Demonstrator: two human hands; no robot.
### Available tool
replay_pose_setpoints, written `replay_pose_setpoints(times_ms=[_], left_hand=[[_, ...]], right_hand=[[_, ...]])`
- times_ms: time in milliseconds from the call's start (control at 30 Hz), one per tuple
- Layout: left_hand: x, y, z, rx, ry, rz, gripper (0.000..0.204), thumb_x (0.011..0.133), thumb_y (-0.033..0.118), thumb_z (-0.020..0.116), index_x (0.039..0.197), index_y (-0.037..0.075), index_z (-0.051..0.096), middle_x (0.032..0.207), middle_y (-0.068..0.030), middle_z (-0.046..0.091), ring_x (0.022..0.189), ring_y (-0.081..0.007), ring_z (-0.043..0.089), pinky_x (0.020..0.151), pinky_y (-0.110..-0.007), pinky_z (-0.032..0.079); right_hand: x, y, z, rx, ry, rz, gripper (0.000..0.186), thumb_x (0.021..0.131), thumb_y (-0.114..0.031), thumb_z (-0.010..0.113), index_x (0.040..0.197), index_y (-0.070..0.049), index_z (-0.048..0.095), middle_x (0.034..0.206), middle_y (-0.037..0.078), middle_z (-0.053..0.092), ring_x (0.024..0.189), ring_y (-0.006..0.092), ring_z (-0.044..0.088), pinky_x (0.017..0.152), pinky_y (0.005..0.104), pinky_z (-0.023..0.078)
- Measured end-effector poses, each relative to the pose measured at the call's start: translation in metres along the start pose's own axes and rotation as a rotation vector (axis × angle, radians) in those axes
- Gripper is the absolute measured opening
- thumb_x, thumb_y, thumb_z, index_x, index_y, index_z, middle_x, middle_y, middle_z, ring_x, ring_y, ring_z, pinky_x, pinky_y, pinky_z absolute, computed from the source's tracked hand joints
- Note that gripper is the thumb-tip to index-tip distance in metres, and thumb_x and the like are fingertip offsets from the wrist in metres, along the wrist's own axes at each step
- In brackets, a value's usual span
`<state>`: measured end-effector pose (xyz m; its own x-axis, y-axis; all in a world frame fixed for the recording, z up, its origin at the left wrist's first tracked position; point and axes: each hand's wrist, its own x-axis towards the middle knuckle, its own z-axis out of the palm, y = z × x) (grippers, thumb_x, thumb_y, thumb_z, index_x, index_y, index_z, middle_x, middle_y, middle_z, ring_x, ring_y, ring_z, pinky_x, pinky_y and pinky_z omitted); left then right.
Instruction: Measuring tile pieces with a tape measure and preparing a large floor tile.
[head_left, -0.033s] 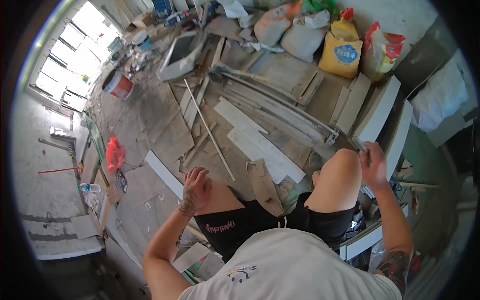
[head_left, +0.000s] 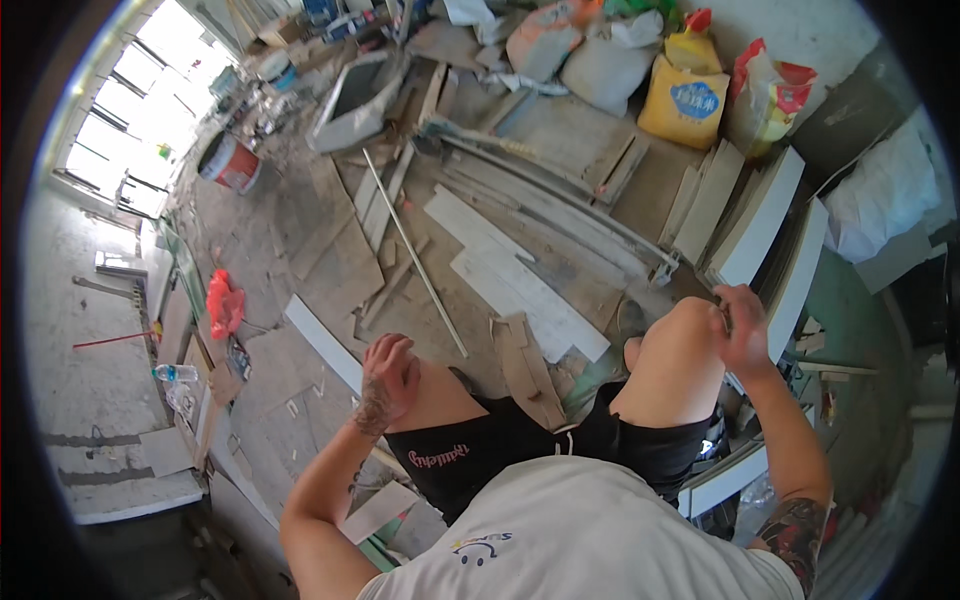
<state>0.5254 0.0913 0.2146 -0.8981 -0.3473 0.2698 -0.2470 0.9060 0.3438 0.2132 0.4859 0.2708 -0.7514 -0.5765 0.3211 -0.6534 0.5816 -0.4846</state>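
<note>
My left hand (head_left: pixel 390 378) rests on my left knee, its fingers loosely bent and apart, holding nothing. My right hand (head_left: pixel 743 328) is beside my right knee (head_left: pixel 685 335), fingers curled round a small object that is mostly hidden; only a dark sliver shows at the finger side. Just beyond that hand, long white boards (head_left: pixel 765 222) stand on edge in a row. Between my legs lies a torn piece of brown cardboard (head_left: pixel 528 370), with flat white planks (head_left: pixel 520 290) on the floor past it.
A thin pale rod (head_left: pixel 415 255) lies on the floor ahead. Grey metal rails (head_left: pixel 560 205) stretch behind the planks. Farther back are filled sacks (head_left: pixel 683 105), a framed panel (head_left: pixel 360 100) and a bucket (head_left: pixel 230 163). A red plastic bag (head_left: pixel 225 303) and a bottle (head_left: pixel 176 373) lie left.
The small greyish object that stuck out past my right fingertips is now turned back toward the palm and mostly hidden. My left hand stays on the knee; the view has shifted slightly.
</note>
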Motion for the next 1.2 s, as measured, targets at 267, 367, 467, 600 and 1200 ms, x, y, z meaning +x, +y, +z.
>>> replay_pose_setpoints(times_ms=[267, 367, 467, 600, 1200], left_hand=[[0.034, -0.023, 0.003, -0.112, -0.247, -0.081, 0.034, 0.059, 0.006, 0.057, 0.092, 0.000, 0.055, 0.097, -0.0151, 0.056, 0.097, -0.0339, 0.053, 0.086, -0.043, 0.039], [0.052, -0.036, 0.009, -0.125, -0.312, -0.137, 0.034, 0.057, 0.007, 0.056, 0.090, 0.001, 0.055, 0.094, -0.0143, 0.057, 0.095, -0.0330, 0.055, 0.084, -0.042, 0.040], [0.065, -0.057, 0.023, -0.115, -0.415, -0.138, 0.036, 0.053, 0.009, 0.056, 0.088, 0.001, 0.055, 0.093, -0.0132, 0.057, 0.095, -0.0314, 0.055, 0.082, -0.041, 0.041], [0.072, -0.061, 0.017, -0.258, -0.520, -0.225, 0.036, 0.053, 0.008, 0.057, 0.088, 0.002, 0.055, 0.092, -0.0127, 0.057, 0.095, -0.0308, 0.055, 0.082, -0.041, 0.041], [-0.019, 0.066, -0.003, -0.402, -0.627, -0.664, 0.029, 0.064, 0.011, 0.059, 0.091, 0.003, 0.056, 0.089, -0.0140, 0.054, 0.093, -0.0313, 0.051, 0.085, -0.041, 0.038]], right_hand=[[0.051, 0.024, 0.048, -0.005, -0.359, -0.477, 0.024, 0.070, -0.004, 0.054, 0.093, -0.002, 0.053, 0.081, 0.015, 0.049, 0.072, 0.0324, 0.047, 0.068, 0.0435, 0.037], [0.074, 0.025, 0.058, 0.011, -0.433, -0.331, 0.020, 0.070, -0.006, 0.052, 0.089, -0.002, 0.054, 0.079, 0.014, 0.049, 0.070, 0.0315, 0.047, 0.065, 0.0438, 0.036], [0.089, 0.037, 0.083, 0.039, -0.525, -0.352, 0.019, 0.066, -0.009, 0.054, 0.085, -0.003, 0.055, 0.077, 0.012, 0.048, 0.068, 0.0301, 0.047, 0.066, 0.0427, 0.035], [0.118, 0.035, 0.085, 0.115, -0.765, -0.272, 0.019, 0.066, -0.008, 0.053, 0.084, -0.003, 0.055, 0.077, 0.013, 0.048, 0.069, 0.0309, 0.047, 0.067, 0.0429, 0.035], [0.077, -0.025, 0.094, -0.086, -1.303, -0.253, 0.020, 0.074, -0.013, 0.053, 0.092, -0.005, 0.057, 0.089, 0.014, 0.054, 0.090, 0.0317, 0.052, 0.079, 0.0422, 0.037]])
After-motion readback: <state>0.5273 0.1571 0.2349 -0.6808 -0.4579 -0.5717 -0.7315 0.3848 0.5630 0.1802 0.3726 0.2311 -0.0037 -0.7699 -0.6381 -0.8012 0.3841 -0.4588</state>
